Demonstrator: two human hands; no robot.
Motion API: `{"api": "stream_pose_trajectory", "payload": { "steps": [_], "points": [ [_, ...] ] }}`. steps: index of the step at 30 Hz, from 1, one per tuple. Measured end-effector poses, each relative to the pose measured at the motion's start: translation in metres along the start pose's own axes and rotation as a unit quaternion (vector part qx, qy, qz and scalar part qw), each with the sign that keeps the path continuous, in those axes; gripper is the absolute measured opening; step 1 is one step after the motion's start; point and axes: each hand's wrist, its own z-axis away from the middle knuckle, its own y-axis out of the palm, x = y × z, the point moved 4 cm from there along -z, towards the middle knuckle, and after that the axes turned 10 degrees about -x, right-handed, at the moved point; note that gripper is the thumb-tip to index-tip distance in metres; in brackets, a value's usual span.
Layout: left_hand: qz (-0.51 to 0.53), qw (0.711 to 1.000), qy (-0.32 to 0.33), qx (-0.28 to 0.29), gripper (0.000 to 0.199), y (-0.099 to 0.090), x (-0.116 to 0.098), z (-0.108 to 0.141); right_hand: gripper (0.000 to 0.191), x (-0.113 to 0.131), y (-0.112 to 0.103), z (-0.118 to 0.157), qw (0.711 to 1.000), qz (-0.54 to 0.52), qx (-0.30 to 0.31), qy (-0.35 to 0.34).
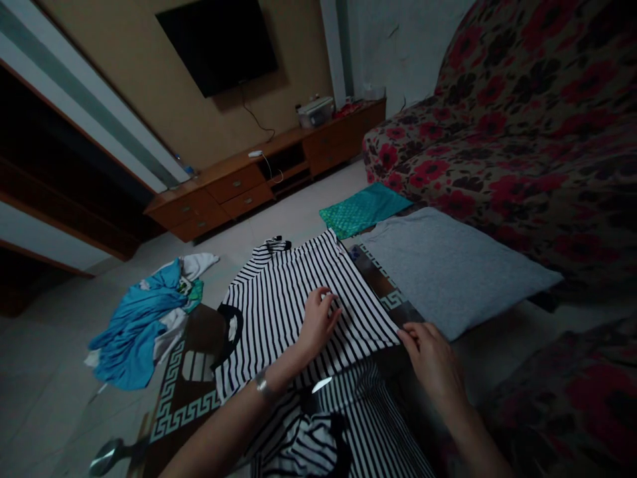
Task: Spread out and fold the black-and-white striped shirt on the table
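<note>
A black-and-white striped T-shirt (293, 312) is laid out on a patterned rug (184, 405) with a Greek-key border, in the middle of the view, its black-trimmed neckline toward the left. The left hand (318, 325), a metal bracelet (263, 386) on its wrist, is placed on the striped fabric with its fingers curled, though no clear grip can be made out. The right hand (432, 362) is held at the shirt's right edge, its fingertips (402, 335) against the hem; whether the cloth is pinched cannot be told. A second striped garment (368, 425) with black trim is seen nearest the viewer, below both hands. A flat grey garment (458, 272) lies just to the right of the shirt, with a teal cloth (363, 209) beyond it. A crumpled pile of blue and white clothes (142, 325) is heaped to the left. A red-flowered sofa (522, 133) occupies the far right, and a low wooden cabinet (263, 176) stands against the far wall.
</note>
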Motion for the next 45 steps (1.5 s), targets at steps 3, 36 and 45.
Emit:
{"api": "stream_pose_trajectory", "payload": {
  "steps": [3,36,45],
  "points": [
    [-0.098,0.991,-0.057,0.065,0.026,-0.040,-0.007,0.085,0.027,-0.005,0.010,-0.006,0.999,0.021,0.047,-0.009],
    [-0.097,0.926,-0.354,-0.090,0.028,-0.157,0.295,-0.071,0.034,0.237,0.190,-0.185,0.957,-0.064,0.208,-0.193],
    [-0.049,0.922,-0.382,-0.040,0.021,-0.113,0.369,-0.132,0.019,0.337,0.330,-0.245,0.936,-0.177,0.300,-0.058]
  ]
}}
